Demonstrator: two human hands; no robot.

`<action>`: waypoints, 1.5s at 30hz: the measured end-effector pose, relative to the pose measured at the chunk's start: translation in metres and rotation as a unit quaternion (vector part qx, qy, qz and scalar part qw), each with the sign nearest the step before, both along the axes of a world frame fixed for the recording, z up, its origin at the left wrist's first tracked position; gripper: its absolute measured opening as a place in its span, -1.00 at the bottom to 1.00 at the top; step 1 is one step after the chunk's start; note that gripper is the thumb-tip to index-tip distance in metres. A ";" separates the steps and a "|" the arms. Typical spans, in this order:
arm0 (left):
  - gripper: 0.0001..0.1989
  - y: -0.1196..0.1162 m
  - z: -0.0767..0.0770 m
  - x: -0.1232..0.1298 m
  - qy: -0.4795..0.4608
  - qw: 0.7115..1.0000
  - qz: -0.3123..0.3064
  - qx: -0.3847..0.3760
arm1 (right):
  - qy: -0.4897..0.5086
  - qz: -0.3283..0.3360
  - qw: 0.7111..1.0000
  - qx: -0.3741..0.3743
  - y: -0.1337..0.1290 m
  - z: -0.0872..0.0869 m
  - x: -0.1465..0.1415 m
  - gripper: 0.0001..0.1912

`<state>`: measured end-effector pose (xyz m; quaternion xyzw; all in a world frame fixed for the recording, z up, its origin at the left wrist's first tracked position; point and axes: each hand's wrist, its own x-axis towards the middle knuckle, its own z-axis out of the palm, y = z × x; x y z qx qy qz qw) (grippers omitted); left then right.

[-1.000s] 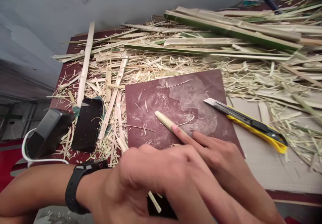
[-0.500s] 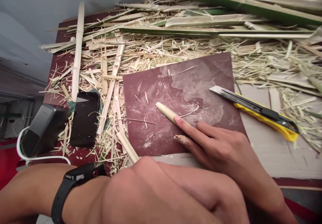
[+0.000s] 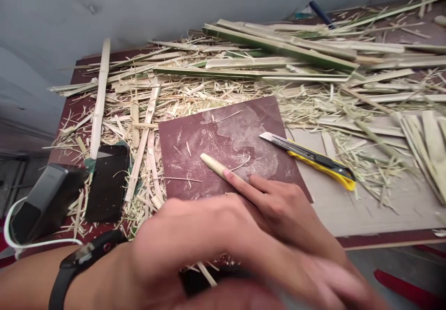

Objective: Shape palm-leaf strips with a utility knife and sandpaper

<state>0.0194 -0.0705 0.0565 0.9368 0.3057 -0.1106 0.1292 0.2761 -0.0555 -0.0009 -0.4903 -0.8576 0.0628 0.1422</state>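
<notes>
My right hand (image 3: 278,203) grips a slim, pale bamboo stick (image 3: 213,164), its index finger stretched along the top. The stick's rounded tip points up and left, lying over a sheet of brown sandpaper (image 3: 190,133) dusted with pale powder. My left hand (image 3: 195,231), with a black watch (image 3: 81,259) on its wrist, crosses in front of my right forearm. Its fingers are blurred and partly hidden, so what they hold does not show. Right of the sandpaper lies a yellow and black utility knife (image 3: 313,159), its blade out over the sheet.
Bamboo shavings (image 3: 195,89) and split green bamboo strips (image 3: 278,45) cover the back of the table. A black phone (image 3: 108,184) and a dark box-shaped device (image 3: 45,203) with a white cable sit at left. A pale board (image 3: 324,217) lies at right, a wall behind.
The view has shifted, showing more of the table's right side. My left hand has lifted and turned, now covering most of the strip beside the sandpaper. My right hand keeps its hold on the bamboo stick.
</notes>
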 end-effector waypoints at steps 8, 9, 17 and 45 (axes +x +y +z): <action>-0.69 0.053 0.001 0.030 -0.090 0.989 0.004 0.121 | -0.009 -0.018 1.000 0.016 -0.001 0.004 -0.002 -0.53; -0.63 0.052 -0.004 0.030 -0.060 0.991 0.004 0.116 | -0.030 -0.029 0.999 0.021 -0.003 0.006 -0.003 -0.52; -0.50 0.049 -0.013 0.030 -0.026 0.990 0.008 0.135 | -0.150 -0.115 0.982 0.017 -0.026 0.015 -0.033 -0.54; -0.39 0.054 -0.025 0.024 -0.033 0.995 0.035 0.087 | -0.207 -0.176 0.963 -0.007 -0.035 0.015 -0.074 -0.52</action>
